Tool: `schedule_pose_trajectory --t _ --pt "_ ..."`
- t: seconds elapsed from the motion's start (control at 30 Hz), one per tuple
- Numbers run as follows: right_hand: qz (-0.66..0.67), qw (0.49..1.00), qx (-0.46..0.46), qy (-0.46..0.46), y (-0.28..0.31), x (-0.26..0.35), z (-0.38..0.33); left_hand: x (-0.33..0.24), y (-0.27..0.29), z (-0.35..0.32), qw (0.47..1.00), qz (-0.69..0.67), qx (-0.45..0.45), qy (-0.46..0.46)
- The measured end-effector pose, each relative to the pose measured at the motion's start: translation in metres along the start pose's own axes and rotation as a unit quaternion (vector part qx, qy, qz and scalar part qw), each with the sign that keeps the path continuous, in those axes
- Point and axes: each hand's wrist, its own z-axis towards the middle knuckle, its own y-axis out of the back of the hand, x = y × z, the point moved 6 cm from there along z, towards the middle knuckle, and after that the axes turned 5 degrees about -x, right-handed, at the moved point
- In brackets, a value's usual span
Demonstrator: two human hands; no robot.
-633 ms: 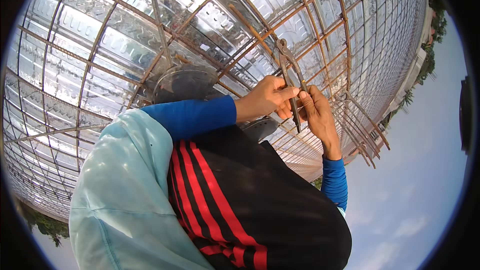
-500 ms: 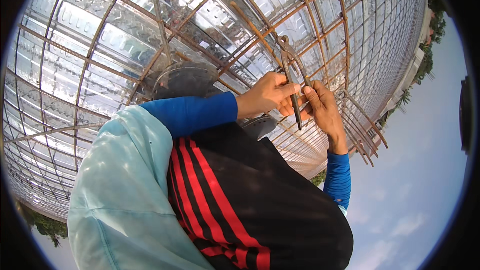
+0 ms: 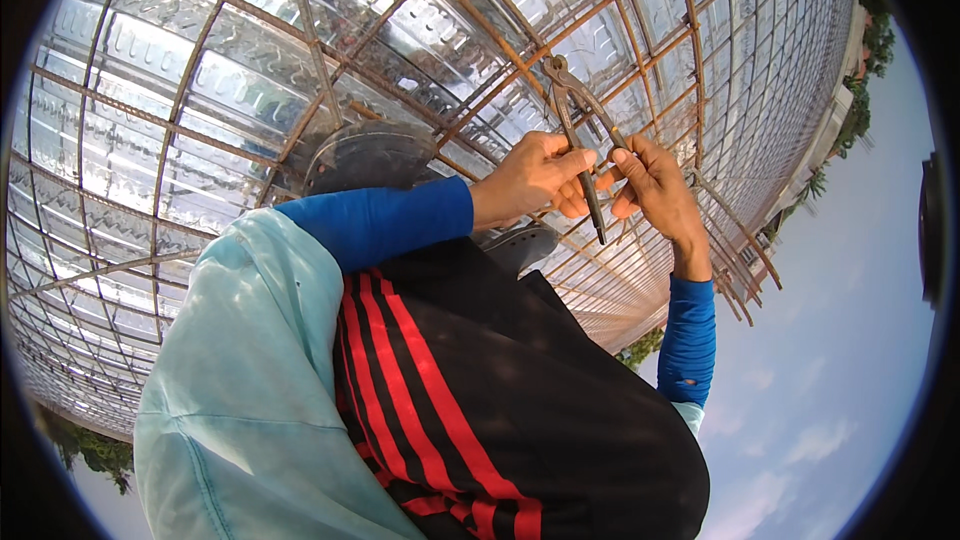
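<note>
1. Head view: both hands meet at upper centre-right, over a grid of rusty rebar (image 3: 330, 90) tied above shiny corrugated metal sheet (image 3: 170, 80).
2. Tool: rusty tying pincers (image 3: 578, 130). Long axis near vertical in frame, leaning slightly. Head end points up, onto a rebar crossing; handle ends point down toward the person.
3. Pincer handles spread in a narrow V. The left handle runs long and straight down past the fingers; the right handle angles off to the right hand.
4. Left hand (image 3: 535, 180): curled around the left handle, thumb and fingers pinched on it. Holding, not spread.
5. Right hand (image 3: 660, 190): fingers curled around the right handle, palm facing left. Also holding.
6. The two hands are just beside each other, fingertips close or touching around the handles. Can't tell exactly which.
7. Can't tell whether the pincer head is biting wire; too small and rust-on-rust.
8. Sleeves: blue long sleeves on both forearms. The left forearm comes in from centre-left, the right forearm (image 3: 690, 340) rises from lower right.
9. Foreground: black garment with red stripes (image 3: 480, 390) fills lower centre; pale blue cloth (image 3: 250, 380) at lower left.
10. A dark round disc (image 3: 370, 155) sits on the mesh just left of the left forearm.
11. Right side: sky, with trees (image 3: 880, 30) at the far edge of the mesh.
</note>
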Motion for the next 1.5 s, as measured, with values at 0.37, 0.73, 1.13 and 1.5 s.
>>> schedule_pose_trajectory --t 0.37,0.73,1.13,1.5 --pt "-0.036 0.999 -0.020 0.035 -0.001 0.007 0.003 -0.003 -0.002 0.011 1.000 -0.017 0.008 -0.013" --pt "-0.233 0.962 -0.056 0.128 -0.006 0.035 -0.035 -0.007 -0.005 0.013 1.000 0.003 0.001 -0.001" --pt "-0.529 0.806 -0.195 0.180 -0.020 0.050 -0.029 -0.010 -0.022 0.024 0.999 -0.021 -0.037 0.010" --pt "-0.356 0.887 -0.059 0.289 0.007 0.062 -0.015 -0.013 -0.018 0.012 0.995 -0.006 -0.060 -0.075"
